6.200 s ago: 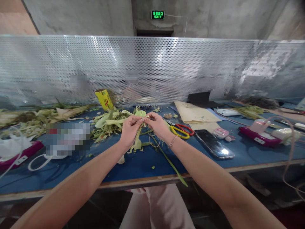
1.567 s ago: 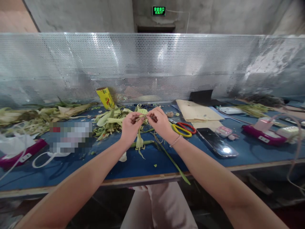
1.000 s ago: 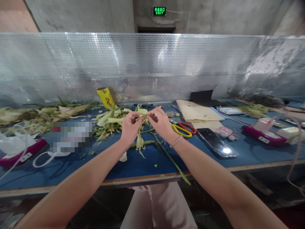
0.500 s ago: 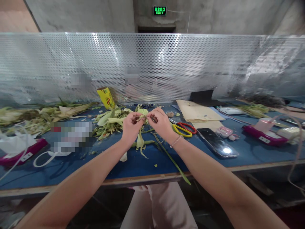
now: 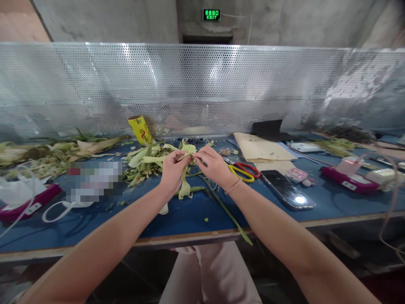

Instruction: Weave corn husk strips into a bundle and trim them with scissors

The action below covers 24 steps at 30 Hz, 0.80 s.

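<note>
Over the middle of the blue table, my left hand (image 5: 173, 168) pinches a pale green corn husk piece (image 5: 184, 188), whose strip hangs below the fingers. My right hand (image 5: 212, 165) is closed beside it, fingertips meeting those of my left hand at the husk. A small dark, thin object (image 5: 203, 162) shows between my right fingers; what it is cannot be made out. Behind and left of my hands lies a heap of green husks (image 5: 139, 162). A long green stalk (image 5: 230, 215) runs from below my hands to the table's front edge.
Right of my hands lie scissors (image 5: 242, 172) with red and yellow handles, brown paper (image 5: 262, 147), a phone (image 5: 286, 190) and a magenta power strip (image 5: 348, 181). At left are another magenta strip (image 5: 47, 196) and more husks (image 5: 91, 147). A yellow tube (image 5: 140, 130) stands behind.
The hanging husk strip has shifted and its lower tip now looks shorter and folded. My right fingers have turned slightly, showing more of the dark thin object.
</note>
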Each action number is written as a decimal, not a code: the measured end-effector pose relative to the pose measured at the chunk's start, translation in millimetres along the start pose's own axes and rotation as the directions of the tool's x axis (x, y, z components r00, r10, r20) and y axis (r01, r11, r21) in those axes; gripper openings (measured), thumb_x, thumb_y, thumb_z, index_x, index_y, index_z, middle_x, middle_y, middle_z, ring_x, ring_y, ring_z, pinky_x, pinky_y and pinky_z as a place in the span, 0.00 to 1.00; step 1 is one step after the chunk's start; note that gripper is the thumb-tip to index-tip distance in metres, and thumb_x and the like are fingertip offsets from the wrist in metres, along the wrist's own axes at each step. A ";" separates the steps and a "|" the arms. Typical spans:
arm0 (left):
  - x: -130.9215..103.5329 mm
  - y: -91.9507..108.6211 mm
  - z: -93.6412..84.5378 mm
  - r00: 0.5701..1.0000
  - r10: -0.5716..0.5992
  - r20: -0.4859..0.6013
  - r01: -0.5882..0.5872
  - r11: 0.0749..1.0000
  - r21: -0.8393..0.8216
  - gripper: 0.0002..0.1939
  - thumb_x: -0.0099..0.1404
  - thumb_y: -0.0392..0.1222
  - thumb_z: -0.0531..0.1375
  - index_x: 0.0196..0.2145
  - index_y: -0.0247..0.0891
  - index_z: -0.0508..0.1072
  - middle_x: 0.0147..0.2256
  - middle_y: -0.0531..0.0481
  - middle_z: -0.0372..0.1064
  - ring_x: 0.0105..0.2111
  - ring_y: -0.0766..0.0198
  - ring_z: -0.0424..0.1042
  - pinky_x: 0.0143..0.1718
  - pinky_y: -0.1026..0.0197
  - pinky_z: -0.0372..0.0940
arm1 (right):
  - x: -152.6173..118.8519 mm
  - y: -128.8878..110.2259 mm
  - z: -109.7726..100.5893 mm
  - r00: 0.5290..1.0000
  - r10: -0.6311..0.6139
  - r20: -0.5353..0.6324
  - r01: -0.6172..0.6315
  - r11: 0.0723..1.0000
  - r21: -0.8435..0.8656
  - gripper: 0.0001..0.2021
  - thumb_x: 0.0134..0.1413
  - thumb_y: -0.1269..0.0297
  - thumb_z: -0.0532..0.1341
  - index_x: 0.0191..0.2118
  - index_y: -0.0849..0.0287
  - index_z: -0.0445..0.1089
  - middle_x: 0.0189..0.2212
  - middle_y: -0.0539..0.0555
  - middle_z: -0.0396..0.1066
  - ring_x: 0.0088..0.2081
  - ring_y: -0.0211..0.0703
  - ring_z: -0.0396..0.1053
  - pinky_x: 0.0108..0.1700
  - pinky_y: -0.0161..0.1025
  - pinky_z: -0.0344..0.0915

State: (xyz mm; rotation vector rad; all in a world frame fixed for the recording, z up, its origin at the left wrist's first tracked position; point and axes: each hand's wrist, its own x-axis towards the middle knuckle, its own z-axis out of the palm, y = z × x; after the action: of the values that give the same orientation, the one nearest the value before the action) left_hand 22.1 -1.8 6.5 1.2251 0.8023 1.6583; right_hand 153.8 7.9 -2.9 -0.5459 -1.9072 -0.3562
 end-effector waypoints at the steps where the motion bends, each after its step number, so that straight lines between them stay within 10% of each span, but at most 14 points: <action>1: 0.4 0.1 -0.5 1.000 -0.019 0.007 0.019 1.000 -0.013 0.13 0.40 0.37 0.65 0.26 0.35 0.67 0.22 0.55 0.67 0.24 0.71 0.67 0.32 0.64 0.62 | 0.0 0.3 -0.9 1.000 0.013 0.018 -0.013 1.000 0.009 0.09 0.55 0.70 0.50 0.35 0.57 0.66 0.30 0.54 0.64 0.36 0.40 0.64 0.39 0.39 0.65; 14: 0.3 4.9 -0.8 0.996 -0.079 0.033 0.081 0.994 -0.069 0.12 0.39 0.37 0.66 0.24 0.35 0.69 0.23 0.54 0.68 0.25 0.71 0.67 0.33 0.64 0.63 | 2.7 -1.6 -3.9 0.998 0.060 0.000 -0.059 0.990 0.129 0.09 0.52 0.69 0.52 0.31 0.59 0.69 0.27 0.54 0.65 0.32 0.38 0.64 0.35 0.38 0.64; 24: -1.5 2.3 -3.8 0.997 0.043 0.072 -0.049 0.995 0.085 0.09 0.45 0.37 0.63 0.26 0.36 0.69 0.24 0.54 0.69 0.26 0.71 0.68 0.32 0.66 0.63 | 9.0 -8.8 -2.3 0.878 0.479 -0.017 -0.446 0.829 0.337 0.04 0.47 0.68 0.57 0.25 0.60 0.67 0.24 0.51 0.63 0.24 0.33 0.59 0.25 0.33 0.59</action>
State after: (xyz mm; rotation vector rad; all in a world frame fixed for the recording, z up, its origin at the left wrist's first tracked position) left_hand 18.0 -4.0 6.8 1.3632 0.8153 1.6224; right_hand 148.1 1.1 6.3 -0.7287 -1.6217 0.2436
